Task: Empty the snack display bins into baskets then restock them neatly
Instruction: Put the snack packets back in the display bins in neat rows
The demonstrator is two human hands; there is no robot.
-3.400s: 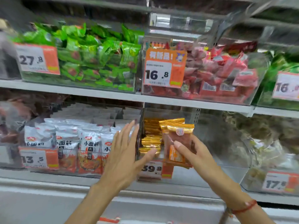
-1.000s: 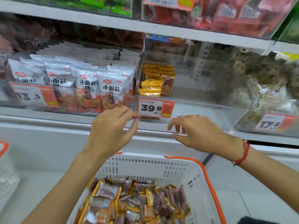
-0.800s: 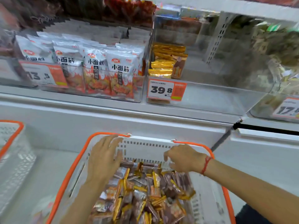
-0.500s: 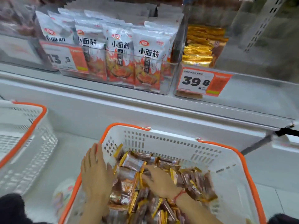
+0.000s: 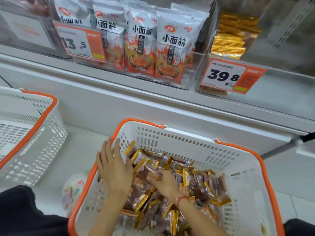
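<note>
Right hand (image 5: 163, 182) curls its fingers around a packet (image 5: 151, 174) in the heap of gold-edged snacks, which fills the basket (image 5: 187, 145) on the floor. Left hand (image 5: 113, 166) lies flat, fingers straight, against the basket's near-left wall. Best gather several packets facing one way, then stack them upright behind the few already in the bin (image 5: 228, 40) above the 39.8 tag (image 5: 231, 76).

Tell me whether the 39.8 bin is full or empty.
Mostly empty: the bin holds only a small stack of gold packets at its left side.
</note>
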